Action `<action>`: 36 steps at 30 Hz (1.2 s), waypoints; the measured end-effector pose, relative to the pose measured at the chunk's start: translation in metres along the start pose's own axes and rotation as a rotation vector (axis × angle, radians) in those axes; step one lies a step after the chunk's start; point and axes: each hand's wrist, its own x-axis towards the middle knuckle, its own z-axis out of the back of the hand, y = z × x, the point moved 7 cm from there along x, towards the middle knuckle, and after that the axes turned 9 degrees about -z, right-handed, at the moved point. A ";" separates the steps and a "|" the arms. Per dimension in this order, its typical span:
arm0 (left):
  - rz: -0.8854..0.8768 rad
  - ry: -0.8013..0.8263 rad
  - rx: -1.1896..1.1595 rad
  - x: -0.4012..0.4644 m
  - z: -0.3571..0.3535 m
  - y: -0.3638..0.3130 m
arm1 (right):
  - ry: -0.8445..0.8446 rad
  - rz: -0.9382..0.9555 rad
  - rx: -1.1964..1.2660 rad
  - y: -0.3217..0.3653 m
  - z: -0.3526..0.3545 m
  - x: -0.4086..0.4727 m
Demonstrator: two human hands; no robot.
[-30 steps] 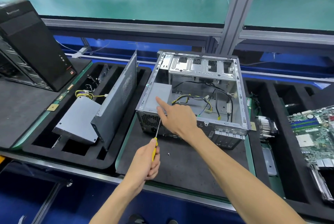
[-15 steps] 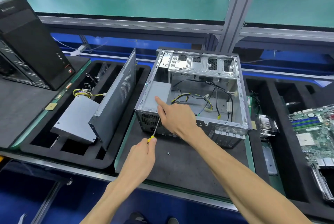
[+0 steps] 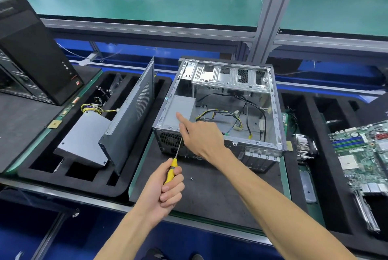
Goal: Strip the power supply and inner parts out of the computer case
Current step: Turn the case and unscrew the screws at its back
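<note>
At the case's rear, left hand (image 3: 165, 188) grips screwdriver (image 3: 172, 169).

The scene is brightly and evenly lit from overhead, with soft, short shadows. A pale sheen lies on the green bench top (image 3: 147, 1), and the bare metal of the computer case (image 3: 231, 77) shows mild glare. The centre is sharp. Wide-angle distortion bows straight edges toward the borders, where the black tower (image 3: 31, 49) and motherboard (image 3: 361, 150) look stretched and slightly soft.
</note>
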 end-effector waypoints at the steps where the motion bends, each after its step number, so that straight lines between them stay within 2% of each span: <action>1: -0.015 -0.007 0.046 0.000 0.001 0.000 | 0.003 0.002 0.006 0.000 0.000 0.000; 5: -0.065 -0.060 0.200 0.000 0.014 -0.003 | 0.010 -0.003 0.012 -0.001 0.001 -0.001; 7: -0.160 -0.148 0.402 0.002 0.024 -0.010 | 0.017 0.000 0.007 0.000 0.001 -0.001; 9: -0.315 -0.264 0.743 -0.001 0.026 -0.023 | 0.020 0.000 0.003 0.000 0.001 -0.002; 12: -0.510 -0.379 1.469 -0.011 0.021 -0.038 | 0.018 -0.003 0.006 0.000 0.000 -0.002; 13: -0.548 -0.393 1.641 -0.012 0.021 -0.040 | 0.016 -0.004 0.003 0.000 0.000 -0.001; 14: -0.582 -0.396 1.713 -0.013 0.021 -0.040 | 0.014 -0.006 -0.002 0.000 0.000 -0.001; 16: -0.568 -0.350 1.599 -0.009 0.021 -0.038 | 0.011 -0.009 -0.010 0.001 0.000 -0.001; 21: -0.230 -0.190 0.629 0.004 0.029 -0.012 | 0.018 -0.028 -0.003 0.000 -0.002 0.001; 24: -0.046 -0.066 0.185 0.002 0.020 -0.002 | 0.019 -0.038 0.011 -0.001 -0.003 0.001; 25: -0.014 -0.045 0.117 0.000 0.016 0.000 | 0.022 -0.041 0.017 -0.001 -0.002 0.001; 26: -0.005 -0.036 0.123 0.000 0.013 -0.001 | 0.026 -0.046 0.023 -0.001 -0.002 0.001; 28: -0.045 -0.064 0.309 -0.001 0.011 -0.005 | 0.032 -0.055 0.030 -0.001 0.000 0.000; 32: -0.261 -0.265 0.712 0.001 0.027 -0.020 | 0.027 -0.082 0.032 -0.002 0.001 0.000; 36: -0.441 -0.326 0.865 -0.001 0.042 -0.038 | 0.003 -0.104 0.007 -0.003 0.000 0.001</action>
